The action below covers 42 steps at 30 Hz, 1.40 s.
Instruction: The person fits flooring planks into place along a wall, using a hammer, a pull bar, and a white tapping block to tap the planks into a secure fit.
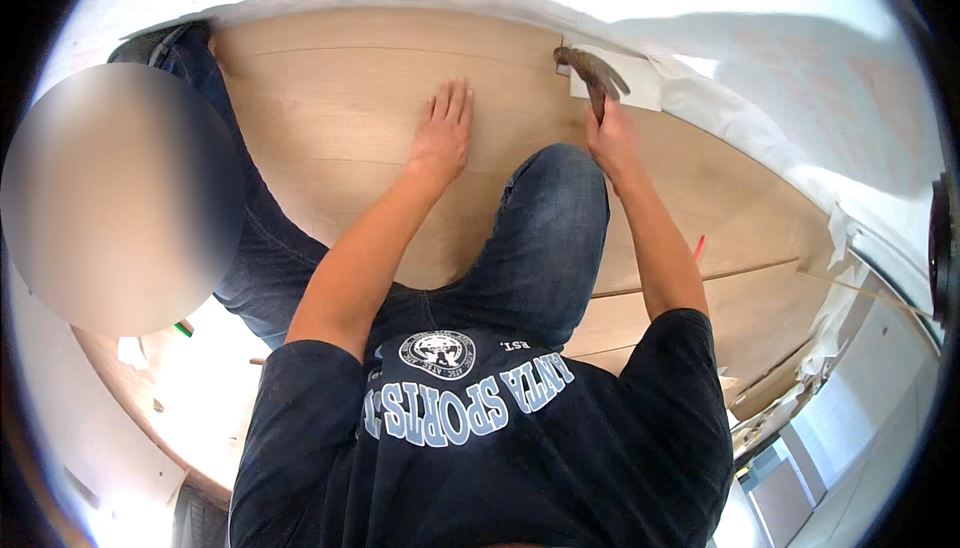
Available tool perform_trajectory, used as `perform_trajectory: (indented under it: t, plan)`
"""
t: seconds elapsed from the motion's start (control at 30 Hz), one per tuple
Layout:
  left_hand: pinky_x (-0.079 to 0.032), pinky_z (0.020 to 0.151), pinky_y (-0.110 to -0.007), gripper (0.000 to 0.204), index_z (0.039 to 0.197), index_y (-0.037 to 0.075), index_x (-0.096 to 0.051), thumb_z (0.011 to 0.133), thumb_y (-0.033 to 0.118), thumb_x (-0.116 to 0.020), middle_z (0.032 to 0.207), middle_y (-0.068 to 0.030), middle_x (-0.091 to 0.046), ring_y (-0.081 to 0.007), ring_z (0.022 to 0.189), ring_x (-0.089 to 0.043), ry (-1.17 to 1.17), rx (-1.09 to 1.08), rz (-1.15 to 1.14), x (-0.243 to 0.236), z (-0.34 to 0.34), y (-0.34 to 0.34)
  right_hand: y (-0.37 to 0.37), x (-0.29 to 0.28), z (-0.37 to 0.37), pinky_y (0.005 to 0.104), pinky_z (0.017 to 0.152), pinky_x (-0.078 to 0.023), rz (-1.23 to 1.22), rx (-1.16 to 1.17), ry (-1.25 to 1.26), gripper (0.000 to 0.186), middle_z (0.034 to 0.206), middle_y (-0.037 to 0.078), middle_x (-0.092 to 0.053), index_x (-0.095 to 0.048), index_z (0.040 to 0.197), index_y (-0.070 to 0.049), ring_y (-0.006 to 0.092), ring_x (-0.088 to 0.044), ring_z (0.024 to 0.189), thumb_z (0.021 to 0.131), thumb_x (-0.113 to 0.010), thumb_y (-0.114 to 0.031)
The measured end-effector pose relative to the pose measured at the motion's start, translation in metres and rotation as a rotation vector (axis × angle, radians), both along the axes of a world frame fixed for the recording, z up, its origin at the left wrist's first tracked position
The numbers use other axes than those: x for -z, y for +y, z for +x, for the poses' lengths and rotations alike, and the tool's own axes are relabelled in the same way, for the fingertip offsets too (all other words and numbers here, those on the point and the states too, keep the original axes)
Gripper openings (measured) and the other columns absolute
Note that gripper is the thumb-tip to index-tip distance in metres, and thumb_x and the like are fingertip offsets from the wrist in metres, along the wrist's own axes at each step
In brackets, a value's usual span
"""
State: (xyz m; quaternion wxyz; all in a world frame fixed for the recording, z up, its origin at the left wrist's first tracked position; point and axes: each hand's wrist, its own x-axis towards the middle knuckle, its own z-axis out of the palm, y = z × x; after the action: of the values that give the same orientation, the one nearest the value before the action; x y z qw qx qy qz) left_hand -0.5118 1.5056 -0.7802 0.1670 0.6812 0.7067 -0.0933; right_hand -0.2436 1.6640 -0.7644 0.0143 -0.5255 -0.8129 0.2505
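At the far left, a smooth round blur hides whatever lies behind it; below it sit a small crumpled white scrap (pixel 131 352) and a slim green piece (pixel 183 328). Next comes the person's left leg (pixel 262 188), in creased dark-blue denim, stretched out toward the upper left.

Pale tan floor boards (pixel 330 98), smooth and faintly grained, with thin straight seams bent by the lens, spread across the middle. The left hand (pixel 443 138) lies palm down on them, bare, its fingers extended, nearly side by side with only slight gaps; its thumb cannot be made out. Below, the black cloth T-shirt (pixel 440 493) carries a round emblem and pale curved lettering. The bent right knee (pixel 560 173) shows worn, faded denim, rounded and standing between the two forearms.

The hammer (pixel 598 78) is at the upper right of the boards, its dark, rusty-brown metal head ending in a curved claw. The right hand (pixel 612 143) grips its handle, fingers curled around it and closed together. The head is over the near-left part of a flat, straight-edged white piece (pixel 642 86); whether they touch cannot be told.

Farther right, a thin red stick (pixel 700 246) shows beside the right forearm. A whitish, softly wrinkled sheet (pixel 800 128) borders the boards, and ragged, torn pale strips (pixel 832 323) hang along the right edge.
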Motion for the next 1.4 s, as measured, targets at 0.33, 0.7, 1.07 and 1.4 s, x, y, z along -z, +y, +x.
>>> perform_trajectory:
  t: [0.33, 0.7, 1.07, 1.4]
  plan:
    - [-0.025, 0.125, -0.045, 0.068, 0.161, -0.001, -0.023, 0.102, 0.021, -0.048, 0.17, -0.0171, -0.017, -0.0334, 0.154, -0.023, 0.068, 0.006, -0.012, 0.0, 0.001, 0.001, 0.007, -0.008, -0.008, 0.057, 0.086, -0.05, -0.113, 0.036, -0.066, 0.046, 0.11, 0.033, -0.066, -0.048, 0.136, -0.004, 0.0506, -0.063, 0.102, 0.099, -0.058, -0.031]
    - [-0.026, 0.124, -0.046, 0.066, 0.158, -0.005, -0.027, 0.101, 0.019, -0.049, 0.168, -0.0203, -0.02, -0.0352, 0.154, -0.023, 0.055, 0.066, 0.044, 0.008, -0.006, -0.008, -0.069, -0.028, 0.112, 0.0279, 0.052, -0.046, -0.279, 0.608, 0.321, 0.021, 0.067, 0.002, -0.055, -0.055, 0.098, -0.004, 0.0118, -0.056, 0.058, 0.101, -0.062, -0.023]
    - [-0.03, 0.12, -0.045, 0.058, 0.148, -0.003, -0.046, 0.093, 0.015, -0.055, 0.157, -0.0192, -0.042, -0.0336, 0.147, -0.037, -0.058, 0.184, 0.258, 0.007, 0.042, 0.103, -0.133, 0.007, 0.2, 0.0428, 0.072, -0.052, -0.084, 0.622, -0.098, 0.037, 0.087, 0.017, -0.066, -0.06, 0.109, 0.002, 0.0335, -0.066, 0.077, 0.101, -0.062, -0.034]
    - [-0.027, 0.123, -0.047, 0.061, 0.155, 0.005, -0.041, 0.098, 0.023, -0.055, 0.168, -0.0098, -0.029, -0.0289, 0.154, -0.029, -0.146, 0.382, 0.064, 0.021, 0.049, 0.042, -0.164, 0.076, 0.194, 0.0553, 0.098, -0.045, 0.339, 0.504, -0.348, 0.055, 0.125, 0.028, -0.056, -0.049, 0.136, 0.006, 0.0464, -0.053, 0.118, 0.098, -0.055, -0.033]
